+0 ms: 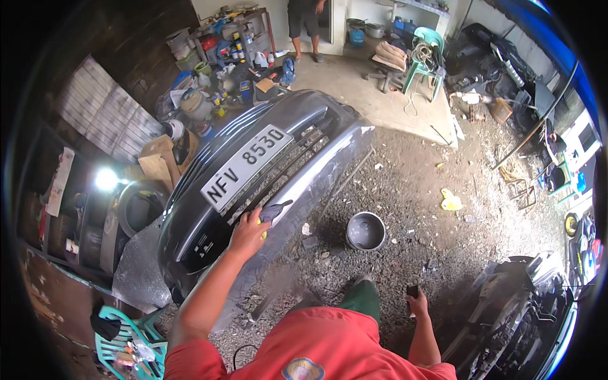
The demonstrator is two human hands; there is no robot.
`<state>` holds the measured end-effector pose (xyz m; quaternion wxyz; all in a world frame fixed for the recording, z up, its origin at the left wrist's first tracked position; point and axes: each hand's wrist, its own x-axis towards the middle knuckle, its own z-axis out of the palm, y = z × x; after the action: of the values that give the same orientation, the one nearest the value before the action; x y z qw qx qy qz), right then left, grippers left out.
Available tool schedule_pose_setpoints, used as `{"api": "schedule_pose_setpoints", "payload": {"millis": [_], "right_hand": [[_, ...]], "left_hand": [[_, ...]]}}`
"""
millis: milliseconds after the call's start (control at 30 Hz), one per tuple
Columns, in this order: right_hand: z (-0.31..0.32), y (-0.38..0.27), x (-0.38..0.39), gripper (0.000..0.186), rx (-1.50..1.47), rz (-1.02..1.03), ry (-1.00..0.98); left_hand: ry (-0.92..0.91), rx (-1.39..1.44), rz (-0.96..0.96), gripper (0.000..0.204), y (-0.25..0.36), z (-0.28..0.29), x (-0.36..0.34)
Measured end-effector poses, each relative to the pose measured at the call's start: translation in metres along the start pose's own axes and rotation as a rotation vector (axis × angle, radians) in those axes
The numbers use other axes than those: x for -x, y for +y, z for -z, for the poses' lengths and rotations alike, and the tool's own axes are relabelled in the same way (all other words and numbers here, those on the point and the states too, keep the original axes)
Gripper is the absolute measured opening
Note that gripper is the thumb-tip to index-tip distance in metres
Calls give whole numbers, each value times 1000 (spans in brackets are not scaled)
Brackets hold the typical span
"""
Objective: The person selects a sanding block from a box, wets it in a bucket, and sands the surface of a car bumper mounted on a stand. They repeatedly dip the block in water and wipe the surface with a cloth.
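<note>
A dark grey car bumper (190,212) with a number plate (247,167) lies in front of me, with pale, scuffed patches along its near edge. My left hand (248,233) rests on that edge just below the plate, its fingers curled over a dark grey cloth (276,210). Something small and yellow (263,233) shows beside the palm; its kind is unclear. Low at my right side, away from the bumper, my right hand (418,306) grips a small dark block (413,291). A grey bucket (366,232) stands on the gravel between bumper and right hand.
Dark car parts (500,316) lie close at my right. Green plastic chairs stand at lower left (130,339) and far right (425,60). Paint cans and clutter (196,104) crowd the far left. Another person (305,28) stands at the back. A yellow scrap (450,200) lies on the gravel.
</note>
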<state>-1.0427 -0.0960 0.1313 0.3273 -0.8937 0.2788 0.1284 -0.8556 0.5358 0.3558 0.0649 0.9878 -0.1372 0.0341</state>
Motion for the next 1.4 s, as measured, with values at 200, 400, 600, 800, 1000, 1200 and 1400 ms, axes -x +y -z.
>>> {"api": "schedule_pose_setpoints", "payload": {"millis": [200,400,600,800,1000,1200,1400], "right_hand": [[-16,2,44,49,-6,42,-26],[-43,16,98,55,-88,-19,-170],[-78,59,179,58,-79,-80,-220],[-98,119,265,70,-37,-207,-177],[-97,165,322,73,89,-250,-281],[-85,171,304,77,112,-187,-266],[-72,123,243,49,161,-15,-305]], "left_hand": [[37,35,53,46,-27,20,116],[70,-5,65,50,-51,21,204],[17,-33,71,50,-73,24,268],[31,-39,139,51,-92,5,326],[112,-4,279,49,-90,-22,384],[195,118,576,43,-67,-44,436],[434,460,965,44,-58,-59,516]]}}
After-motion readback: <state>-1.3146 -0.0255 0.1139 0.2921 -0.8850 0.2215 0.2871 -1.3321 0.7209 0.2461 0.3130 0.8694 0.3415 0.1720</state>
